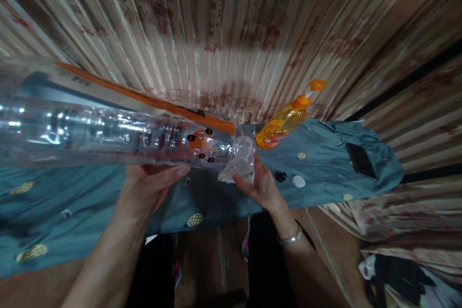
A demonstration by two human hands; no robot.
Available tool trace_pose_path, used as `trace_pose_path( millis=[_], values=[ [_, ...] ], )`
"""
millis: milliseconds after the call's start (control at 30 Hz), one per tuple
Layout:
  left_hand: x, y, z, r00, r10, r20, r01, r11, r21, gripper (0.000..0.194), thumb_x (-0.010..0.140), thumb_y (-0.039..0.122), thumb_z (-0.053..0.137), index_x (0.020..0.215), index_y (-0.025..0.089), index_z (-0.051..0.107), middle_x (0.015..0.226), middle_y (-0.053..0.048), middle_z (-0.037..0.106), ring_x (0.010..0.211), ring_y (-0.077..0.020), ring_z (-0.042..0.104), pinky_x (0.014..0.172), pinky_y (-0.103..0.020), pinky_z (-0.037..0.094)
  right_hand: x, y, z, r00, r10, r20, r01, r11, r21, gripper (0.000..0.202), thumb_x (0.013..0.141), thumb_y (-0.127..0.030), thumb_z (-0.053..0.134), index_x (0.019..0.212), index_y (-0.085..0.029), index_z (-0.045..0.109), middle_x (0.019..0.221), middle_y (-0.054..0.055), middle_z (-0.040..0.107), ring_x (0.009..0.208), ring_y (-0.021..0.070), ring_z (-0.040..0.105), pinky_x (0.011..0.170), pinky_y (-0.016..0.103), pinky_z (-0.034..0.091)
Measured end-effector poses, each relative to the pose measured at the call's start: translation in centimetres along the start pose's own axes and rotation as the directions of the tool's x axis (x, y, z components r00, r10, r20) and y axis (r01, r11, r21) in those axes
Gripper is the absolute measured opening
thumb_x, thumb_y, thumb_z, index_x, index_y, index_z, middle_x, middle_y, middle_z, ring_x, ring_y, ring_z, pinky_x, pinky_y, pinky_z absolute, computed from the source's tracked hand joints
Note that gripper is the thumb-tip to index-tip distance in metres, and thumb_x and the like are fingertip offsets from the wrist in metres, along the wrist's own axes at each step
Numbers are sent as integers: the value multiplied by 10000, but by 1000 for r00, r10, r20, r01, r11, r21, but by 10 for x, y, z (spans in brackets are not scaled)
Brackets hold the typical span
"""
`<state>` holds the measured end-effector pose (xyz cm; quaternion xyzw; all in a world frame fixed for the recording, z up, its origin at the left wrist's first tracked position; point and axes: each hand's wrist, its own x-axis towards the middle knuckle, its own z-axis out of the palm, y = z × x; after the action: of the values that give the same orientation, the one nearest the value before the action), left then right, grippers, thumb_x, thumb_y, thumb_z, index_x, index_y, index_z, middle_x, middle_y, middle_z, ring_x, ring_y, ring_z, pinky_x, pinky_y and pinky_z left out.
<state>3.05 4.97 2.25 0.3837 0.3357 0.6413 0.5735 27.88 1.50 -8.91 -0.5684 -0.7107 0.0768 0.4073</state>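
Observation:
A large clear plastic bottle (108, 137) lies sideways across the left half of the head view, its neck pointing right. It carries an orange printed mark. My left hand (151, 187) supports it from below, thumb along its side and the other fingers hidden behind it. At the bottle's mouth, my right hand (258, 183) grips a pale, crumpled, tissue-like piece (238, 171) against the neck. Just right of the mouth stands a bottle of yellow-orange liquid (279, 127) with an orange pump top. A black cap (280, 176) and a white cap (298, 181) lie beside my right hand.
A teal patterned cloth (321, 149) covers the long narrow surface. A dark phone (361, 160) lies near its right end. Behind hangs a pleated floral curtain (202, 33), with dark poles at right. Black and white items (404, 274) lie on the floor at lower right.

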Motion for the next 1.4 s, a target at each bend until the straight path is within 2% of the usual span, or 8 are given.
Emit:
trace_pose_path(
  millis=[267,467,533,633,700,1033,1200,1400],
  values=[
    [0,-1,0,999,31,28,-30,999,-14,534,400,237,1079,842,223,780,798,16,815,785,-221,795,817,-359,695,0,0,0,1000,-25,-13,25,1000,-15,815,868,-277,761,1589,-194,390,1432,199,686,1299,394,700,1049,600,632],
    [0,-1,1,995,63,80,-61,998,-30,788,451,251,1079,1172,298,766,750,60,809,651,-185,776,832,-369,700,-1,4,1,999,-53,2,53,998,-22,860,868,-328,776,1599,-157,358,1467,227,662,1287,397,706,1048,579,627],
    [1,-1,0,994,72,81,-69,997,-41,714,441,234,1080,1092,287,789,764,61,821,617,-168,767,816,-349,704,-1,4,2,998,-58,-5,58,998,-21,854,871,-318,771,1603,-180,352,1479,221,655,1305,397,697,1057,584,622],
    [1,-1,-1,992,65,105,-61,997,-41,472,458,248,1078,839,243,799,735,58,821,566,-139,742,802,-325,708,-1,4,2,997,-71,-13,71,997,-16,850,876,-304,768,1604,-189,344,1495,221,643,1331,396,683,1068,590,615],
    [1,-1,-1,991,61,116,-56,998,-43,414,463,253,1077,765,230,794,706,64,812,542,-127,729,804,-323,710,-1,4,1,997,-70,-10,70,997,-10,853,875,-310,771,1601,-175,344,1494,229,643,1320,398,691,1062,583,617],
    [-1,1,1,997,38,68,-35,999,-36,455,442,248,1079,784,243,779,744,42,832,609,-145,756,862,-334,699,0,3,-1,999,-32,21,32,999,16,842,883,-339,772,1601,-155,374,1499,233,642,1349,398,669,1090,576,601],
    [1,0,0,999,29,45,-27,999,-36,483,392,239,1085,769,231,785,742,40,825,709,-165,787,759,-283,703,0,2,1,1000,-11,19,11,1000,-19,890,861,-311,795,1621,-189,348,1477,205,662,1338,400,674,1075,600,609],
    [1,-1,1,998,42,44,-41,999,-27,503,413,239,1080,826,237,793,805,35,832,764,-191,801,742,-298,707,2,-1,-2,1000,-10,28,10,1000,-3,809,883,-348,752,1583,-165,391,1417,223,695,1340,410,675,1064,593,612]
  ],
)
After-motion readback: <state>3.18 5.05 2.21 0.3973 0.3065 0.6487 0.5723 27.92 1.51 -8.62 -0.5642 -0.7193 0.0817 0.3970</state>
